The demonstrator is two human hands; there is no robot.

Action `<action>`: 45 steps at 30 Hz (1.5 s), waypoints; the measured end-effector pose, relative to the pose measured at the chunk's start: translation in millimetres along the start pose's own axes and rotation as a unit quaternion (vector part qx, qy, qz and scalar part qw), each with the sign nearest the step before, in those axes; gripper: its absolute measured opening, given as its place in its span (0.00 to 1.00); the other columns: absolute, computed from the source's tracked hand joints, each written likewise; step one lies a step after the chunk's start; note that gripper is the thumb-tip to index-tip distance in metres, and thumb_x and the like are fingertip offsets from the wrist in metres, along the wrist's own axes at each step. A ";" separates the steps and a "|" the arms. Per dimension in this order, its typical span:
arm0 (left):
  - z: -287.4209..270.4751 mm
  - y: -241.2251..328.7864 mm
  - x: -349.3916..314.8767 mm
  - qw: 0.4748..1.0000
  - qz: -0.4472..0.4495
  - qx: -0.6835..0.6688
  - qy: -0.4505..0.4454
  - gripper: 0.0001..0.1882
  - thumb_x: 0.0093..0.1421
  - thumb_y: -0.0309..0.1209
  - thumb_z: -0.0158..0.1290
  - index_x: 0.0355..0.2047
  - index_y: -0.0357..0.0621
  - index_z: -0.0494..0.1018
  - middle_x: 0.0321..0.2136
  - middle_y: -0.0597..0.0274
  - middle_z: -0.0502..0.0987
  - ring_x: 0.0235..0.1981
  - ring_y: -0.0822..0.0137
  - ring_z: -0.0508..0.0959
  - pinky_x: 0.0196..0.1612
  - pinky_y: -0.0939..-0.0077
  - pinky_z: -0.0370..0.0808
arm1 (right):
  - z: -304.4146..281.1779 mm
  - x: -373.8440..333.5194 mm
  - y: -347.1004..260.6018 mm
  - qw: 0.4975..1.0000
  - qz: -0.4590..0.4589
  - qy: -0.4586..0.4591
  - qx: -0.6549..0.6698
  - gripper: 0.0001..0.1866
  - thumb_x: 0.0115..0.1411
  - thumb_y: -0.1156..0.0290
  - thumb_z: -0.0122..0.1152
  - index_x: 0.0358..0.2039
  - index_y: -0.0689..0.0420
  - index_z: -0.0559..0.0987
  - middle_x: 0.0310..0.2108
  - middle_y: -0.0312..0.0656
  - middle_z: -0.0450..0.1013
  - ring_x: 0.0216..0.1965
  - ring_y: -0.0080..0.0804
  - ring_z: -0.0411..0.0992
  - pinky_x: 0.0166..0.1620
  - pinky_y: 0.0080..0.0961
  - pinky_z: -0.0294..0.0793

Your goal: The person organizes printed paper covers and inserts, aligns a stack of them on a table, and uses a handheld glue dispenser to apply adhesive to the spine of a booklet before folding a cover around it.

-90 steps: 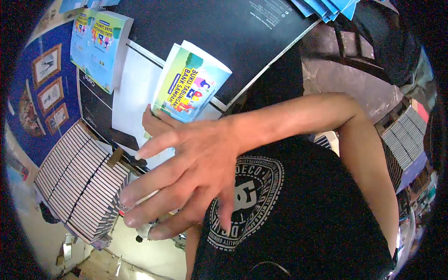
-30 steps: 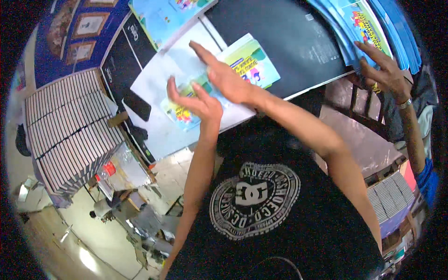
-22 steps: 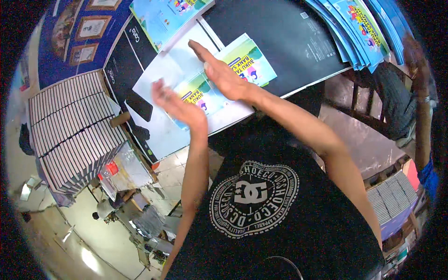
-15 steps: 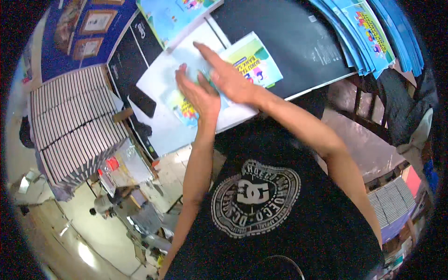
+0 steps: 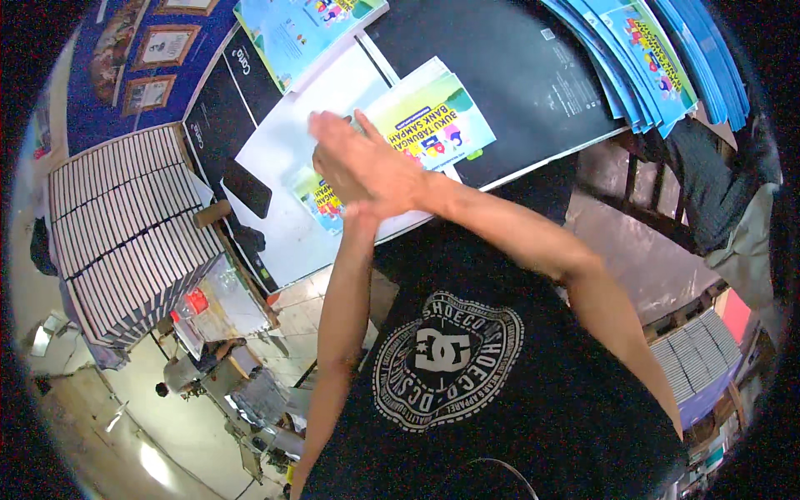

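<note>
My right hand (image 5: 383, 171) lies across my left hand (image 5: 333, 179), palm against palm, over a white sheet (image 5: 287, 137) on the table. The right fingers are stretched out and blurred at the tips; nothing shows in them. Most of the left hand is covered, but the part that shows looks flat and open. Under and beside the hands is a colourful booklet (image 5: 315, 200) with a yellow and blue cover, partly hidden. Just right of them, a small pile of like booklets (image 5: 450, 121) rests on the sheet and the black board (image 5: 517, 67).
A thick stack of blue booklets (image 5: 304, 33) sits at the far side. More blue covers (image 5: 650, 62) are fanned at the far right. A dark phone (image 5: 247, 187) lies left of my hands. Beyond the table's left edge are tall bound stacks (image 5: 125, 217) and a wooden-handled tool (image 5: 212, 213).
My hands were apart, with fingers spread. The right has come down and left onto the left hand, covering most of it. The view has shifted slightly.
</note>
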State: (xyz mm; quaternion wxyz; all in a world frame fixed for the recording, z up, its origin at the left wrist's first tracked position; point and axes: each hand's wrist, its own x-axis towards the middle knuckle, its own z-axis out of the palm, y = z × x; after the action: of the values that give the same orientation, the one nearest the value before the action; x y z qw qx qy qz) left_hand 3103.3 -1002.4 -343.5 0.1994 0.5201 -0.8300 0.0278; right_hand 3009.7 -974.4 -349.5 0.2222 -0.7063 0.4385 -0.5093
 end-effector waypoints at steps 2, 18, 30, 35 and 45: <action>5.4 -0.9 1.0 1.000 0.002 -0.002 0.003 0.16 0.65 0.31 0.49 0.51 0.39 0.71 0.48 0.50 0.72 0.51 0.47 0.69 0.58 0.50 0.61 | -7.5 -2.4 -11.3 1.000 -0.004 -0.002 0.005 0.66 0.44 0.24 0.55 0.71 0.62 0.49 0.73 0.55 0.43 0.74 0.53 0.41 0.70 0.60 0.38; -6.2 -2.3 0.4 0.997 -0.015 -0.071 0.007 0.16 0.68 0.30 0.44 0.53 0.36 0.69 0.46 0.47 0.72 0.50 0.47 0.70 0.59 0.52 0.61 | -64.0 -10.0 19.5 0.962 0.040 -0.006 -0.271 0.35 0.67 0.43 0.44 0.66 0.53 0.64 0.65 0.51 0.63 0.69 0.48 0.55 0.68 0.55 0.49; -65.5 10.7 -2.4 0.916 0.057 -0.248 0.310 0.33 0.65 0.43 0.44 0.62 0.31 0.54 0.64 0.41 0.55 0.66 0.48 0.57 0.69 0.49 0.50 | -49.9 -8.7 20.8 0.930 0.075 -0.058 -0.355 0.24 0.67 0.52 0.50 0.59 0.50 0.74 0.61 0.44 0.67 0.64 0.41 0.62 0.66 0.50 0.57; 0.0 -1.1 1.4 0.953 -0.003 -0.205 0.224 0.26 0.71 0.36 0.36 0.62 0.27 0.56 0.62 0.36 0.59 0.64 0.42 0.60 0.68 0.51 0.51 | -48.6 -2.5 22.6 0.930 0.058 -0.065 -0.357 0.28 0.67 0.49 0.48 0.60 0.53 0.72 0.63 0.49 0.64 0.66 0.46 0.59 0.67 0.55 0.54; 2.6 -4.4 -4.2 0.866 -0.161 -0.413 0.231 0.26 0.74 0.41 0.30 0.58 0.30 0.62 0.57 0.42 0.65 0.60 0.52 0.65 0.64 0.58 0.58 | -22.5 17.6 -44.2 0.985 -0.125 0.116 0.031 0.45 0.63 0.34 0.42 0.68 0.58 0.60 0.69 0.53 0.55 0.70 0.55 0.53 0.68 0.56 0.47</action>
State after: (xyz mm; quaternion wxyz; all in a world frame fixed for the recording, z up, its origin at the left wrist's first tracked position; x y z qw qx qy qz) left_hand 3107.9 -1001.5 -348.1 0.5833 0.4959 -0.6006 -0.2307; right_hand 3008.3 -963.4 -298.1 0.1268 -0.6845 0.3537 -0.6247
